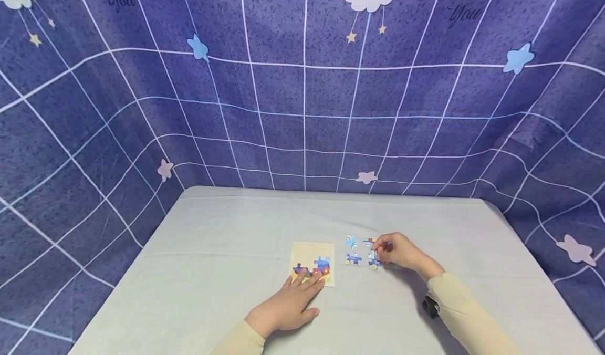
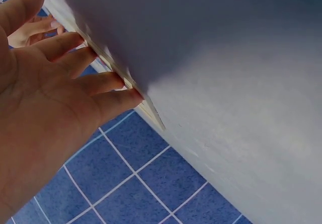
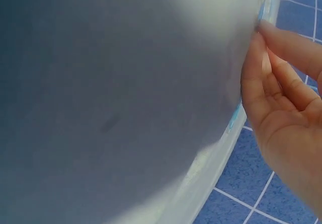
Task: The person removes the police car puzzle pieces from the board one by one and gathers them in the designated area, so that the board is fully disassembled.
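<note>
A square wooden puzzle board (image 1: 312, 252) lies on the table, its lower part filled with a picture of a blue and red train. My left hand (image 1: 290, 302) rests on its near edge with fingers spread and fairly straight; in the left wrist view the fingertips of that hand (image 2: 60, 78) touch the board's edge (image 2: 153, 114). To the right lie several loose puzzle pieces (image 1: 353, 259), printed in blue with bits of yellow and red. At their right side my right hand (image 1: 399, 250) pinches a puzzle piece (image 3: 261, 13) between thumb and forefinger, mostly hidden by the fingers.
A pale grey cloth covers the table (image 1: 212, 239). Purple-blue curtain fabric (image 1: 283, 92) with white grid lines and stars stands behind the table and along both sides. A small black device (image 1: 430, 306) is strapped at the right wrist.
</note>
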A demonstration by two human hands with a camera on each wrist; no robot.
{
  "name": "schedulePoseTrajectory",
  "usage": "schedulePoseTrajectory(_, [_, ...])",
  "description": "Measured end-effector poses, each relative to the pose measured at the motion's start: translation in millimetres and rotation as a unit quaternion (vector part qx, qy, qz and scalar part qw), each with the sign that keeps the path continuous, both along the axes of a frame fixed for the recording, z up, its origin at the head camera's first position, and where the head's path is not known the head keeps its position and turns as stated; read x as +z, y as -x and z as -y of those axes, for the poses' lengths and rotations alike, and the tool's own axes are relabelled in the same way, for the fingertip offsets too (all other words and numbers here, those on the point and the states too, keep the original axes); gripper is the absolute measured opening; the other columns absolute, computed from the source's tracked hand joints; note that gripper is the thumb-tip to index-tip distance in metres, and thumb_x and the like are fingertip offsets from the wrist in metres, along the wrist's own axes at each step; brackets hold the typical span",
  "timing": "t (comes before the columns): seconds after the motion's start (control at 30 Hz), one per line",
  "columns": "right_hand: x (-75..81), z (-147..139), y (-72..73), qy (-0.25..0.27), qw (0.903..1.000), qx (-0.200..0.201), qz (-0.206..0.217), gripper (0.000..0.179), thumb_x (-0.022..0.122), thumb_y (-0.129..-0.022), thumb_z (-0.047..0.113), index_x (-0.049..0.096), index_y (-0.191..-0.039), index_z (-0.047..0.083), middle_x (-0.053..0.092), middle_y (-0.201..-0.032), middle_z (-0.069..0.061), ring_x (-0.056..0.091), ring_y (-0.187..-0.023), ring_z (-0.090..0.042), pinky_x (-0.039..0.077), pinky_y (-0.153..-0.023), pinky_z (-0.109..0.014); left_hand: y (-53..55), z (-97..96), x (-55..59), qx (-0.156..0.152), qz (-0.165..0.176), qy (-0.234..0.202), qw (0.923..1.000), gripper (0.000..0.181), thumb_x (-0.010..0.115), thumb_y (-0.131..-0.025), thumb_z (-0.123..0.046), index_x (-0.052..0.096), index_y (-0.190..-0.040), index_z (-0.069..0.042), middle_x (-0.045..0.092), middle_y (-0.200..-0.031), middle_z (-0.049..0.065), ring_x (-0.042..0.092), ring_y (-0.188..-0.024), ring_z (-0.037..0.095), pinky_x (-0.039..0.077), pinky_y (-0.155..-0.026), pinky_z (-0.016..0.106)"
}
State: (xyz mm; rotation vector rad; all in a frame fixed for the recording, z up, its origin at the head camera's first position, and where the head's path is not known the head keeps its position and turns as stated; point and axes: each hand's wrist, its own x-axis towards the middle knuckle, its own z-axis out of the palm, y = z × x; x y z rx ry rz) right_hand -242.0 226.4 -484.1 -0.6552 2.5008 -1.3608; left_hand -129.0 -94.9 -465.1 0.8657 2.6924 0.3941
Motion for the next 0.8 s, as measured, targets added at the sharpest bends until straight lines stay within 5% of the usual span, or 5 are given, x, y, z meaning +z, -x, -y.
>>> schedulePoseTrajectory(0.43, [17.2, 34.1, 3.6, -0.001, 0.9975, 0.026, -0.065, 0.021, 0.070, -0.081, -0.005, 0.067, -0.101, -0.008, 0.067, -0.085, -0.015, 0.062, -0.073, -0.017, 0.053, -0.069, -0.024, 0.5, 2.2, -1.6, -0.002, 0.002, 0.001, 1.0000, 0.061, 0.056, -0.096, -0.039, 0.039, -0.148, -0.014, 0.032, -0.155, 0.007, 0.022, -0.143, 0.038, 0.025, -0.109, 0.060])
schedulePoseTrajectory(0.63, [17.9, 73.9, 3.7, 0.012, 0.9957, 0.076, -0.052, 0.029, 0.070, -0.083, -0.001, 0.065, -0.111, -0.008, 0.068, -0.094, -0.020, 0.067, -0.082, -0.025, 0.055, -0.074, -0.025, 0.3, 0.6, 0.8, -0.002, 0.001, -0.001, 1.0000, 0.060, 0.056, -0.096, -0.038, 0.039, -0.148, -0.014, 0.032, -0.155, 0.007, 0.023, -0.142, 0.038, 0.025, -0.109, 0.060])
schedulePoseTrajectory(0.8, [13.7, 101.0, 1.5, 0.005, 0.9927, 0.117, -0.032, 0.031, 0.070, -0.081, -0.004, 0.065, -0.111, -0.007, 0.068, -0.097, -0.020, 0.063, -0.079, -0.019, 0.054, -0.070, -0.023, 0.6, 0.2, 1.1, -0.004, -0.003, 0.001, 1.0000, 0.060, 0.056, -0.095, -0.038, 0.039, -0.148, -0.013, 0.032, -0.155, 0.008, 0.023, -0.142, 0.039, 0.026, -0.109, 0.061])
